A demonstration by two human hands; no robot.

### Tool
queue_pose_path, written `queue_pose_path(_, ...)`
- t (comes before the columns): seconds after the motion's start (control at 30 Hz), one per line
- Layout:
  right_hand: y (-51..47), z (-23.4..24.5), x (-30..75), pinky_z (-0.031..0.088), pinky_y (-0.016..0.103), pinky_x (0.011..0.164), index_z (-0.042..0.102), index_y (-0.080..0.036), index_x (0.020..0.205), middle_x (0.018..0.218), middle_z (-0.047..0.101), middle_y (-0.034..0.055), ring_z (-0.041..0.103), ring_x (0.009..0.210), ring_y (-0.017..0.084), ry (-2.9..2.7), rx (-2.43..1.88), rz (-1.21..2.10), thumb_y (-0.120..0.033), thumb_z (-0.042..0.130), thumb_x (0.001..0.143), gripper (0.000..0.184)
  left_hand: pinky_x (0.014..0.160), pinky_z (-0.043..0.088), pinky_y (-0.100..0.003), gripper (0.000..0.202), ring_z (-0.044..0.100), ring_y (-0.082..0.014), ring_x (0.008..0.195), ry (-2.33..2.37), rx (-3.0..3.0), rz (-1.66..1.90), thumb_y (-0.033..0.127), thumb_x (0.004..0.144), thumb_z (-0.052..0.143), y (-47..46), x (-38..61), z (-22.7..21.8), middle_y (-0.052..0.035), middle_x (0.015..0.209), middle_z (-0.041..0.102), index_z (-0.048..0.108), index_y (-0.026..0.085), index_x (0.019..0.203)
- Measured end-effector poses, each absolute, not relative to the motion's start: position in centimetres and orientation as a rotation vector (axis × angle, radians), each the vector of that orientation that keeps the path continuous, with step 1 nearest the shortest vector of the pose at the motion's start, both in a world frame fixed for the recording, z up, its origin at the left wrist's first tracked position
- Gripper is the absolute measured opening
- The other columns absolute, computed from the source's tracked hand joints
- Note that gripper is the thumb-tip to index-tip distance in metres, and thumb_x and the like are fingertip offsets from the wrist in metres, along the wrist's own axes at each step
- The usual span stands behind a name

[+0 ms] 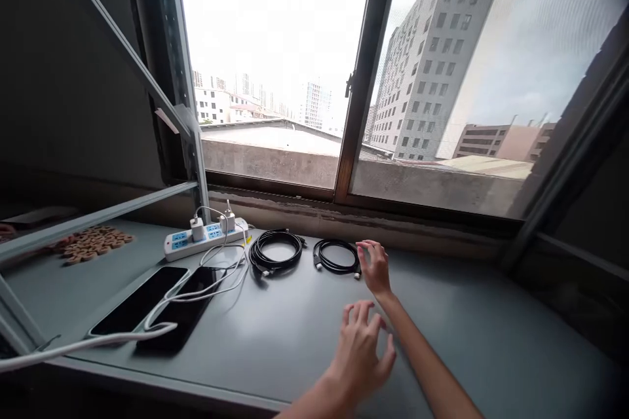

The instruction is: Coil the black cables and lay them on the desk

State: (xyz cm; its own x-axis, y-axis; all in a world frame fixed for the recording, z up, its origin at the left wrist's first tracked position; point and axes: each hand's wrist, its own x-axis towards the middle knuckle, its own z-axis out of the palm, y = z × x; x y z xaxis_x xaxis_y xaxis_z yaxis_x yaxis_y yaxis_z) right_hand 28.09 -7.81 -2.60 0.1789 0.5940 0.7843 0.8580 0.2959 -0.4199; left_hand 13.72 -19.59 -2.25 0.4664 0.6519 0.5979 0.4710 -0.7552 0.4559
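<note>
On the table [275, 340] lie two coiled cables [282, 264] and two phones [140, 301].

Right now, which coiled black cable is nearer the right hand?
The smaller coil, just beside the right hand; the bigger coil sits farther left, near the power strip.

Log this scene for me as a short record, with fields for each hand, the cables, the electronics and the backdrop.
Left hand: empty, fingers spread above the grey tabletop
Right hand: beside the right coil; contact unclear
Cables: two black coiled cables, left and right
Electronics: white power strip with plugs in; two dark-screened phones, left and right
Backdrop: window, buildings outside
</note>
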Motion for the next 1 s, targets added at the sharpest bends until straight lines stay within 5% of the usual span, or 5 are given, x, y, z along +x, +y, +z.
queue_pose_path(0.13,-8.7,-1.1,27.5,0.035,0.04,0.09,0.056,-0.019,0.096,0.098,0.058,0.0079,0.051,0.098,0.023,-1.421,-1.27,-0.322,-0.036,0.027,0.095,0.034,0.1,0.033,-0.048,0.027,0.044,-0.0287,0.12,0.985,2.547,1.054,0.037,0.082,0.047,-16.6,13.4,0.1,-0.011,0.127,0.052,0.064,0.017,0.086)
queue_pose_path(0.53,-12.2,0.6,23.3,0.043,0.038,0.078,0.054,-0.023,0.093,0.093,0.055,0.0057,0.052,0.09,0.022,-1.659,-1.013,-0.106,-0.035,0.033,0.092,0.024,0.092,0.039,-0.035,0.044,0.057,-0.0218,0.099,0.387,2.622,0.702,0.051,0.087,0.035,-11.8,11.4,1.1,-0.0037,0.099,0.067,0.066,0.022,0.097)
queue_pose_path(0.63,-12.5,0.6,23.1,0.042,0.038,0.079,0.052,-0.023,0.1,0.098,0.053,0.0063,0.051,0.093,0.022,-1.716,-1.026,-0.115,-0.03,0.033,0.093,0.022,0.096,0.036,-0.033,0.047,0.055,-0.021,0.105,0.373,2.519,0.795,0.051,0.089,0.032,-11.0,10.1,1.6,-0.0044,0.113,0.063,0.06,0.022,0.113)
queue_pose_path(0.8,-12.2,0.7,23.8,0.038,0.039,0.081,0.053,-0.021,0.096,0.1,0.051,0.0071,0.048,0.093,0.023,-1.324,-1.203,-0.382,-0.033,0.043,0.089,0.017,0.1,0.033,-0.035,0.054,0.045,-0.0178,0.121,0.757,2.333,0.96,0.04,0.093,0.027,-8.8,8.5,1.8,-0.0077,0.133,0.049,0.019,0.021,0.143)
queue_pose_path(1.0,-11.9,0.2,23.6,0.038,0.037,0.078,0.054,-0.021,0.09,0.094,0.051,0.0055,0.048,0.086,0.021,-1.399,-1.246,-0.442,-0.029,0.044,0.088,0.013,0.097,0.033,-0.038,0.043,0.047,-0.0233,0.113,1.566,2.539,0.841,0.03,0.083,0.051,-5.2,6.8,0.5,-0.0098,0.12,0.054,0.047,0.018,0.124)
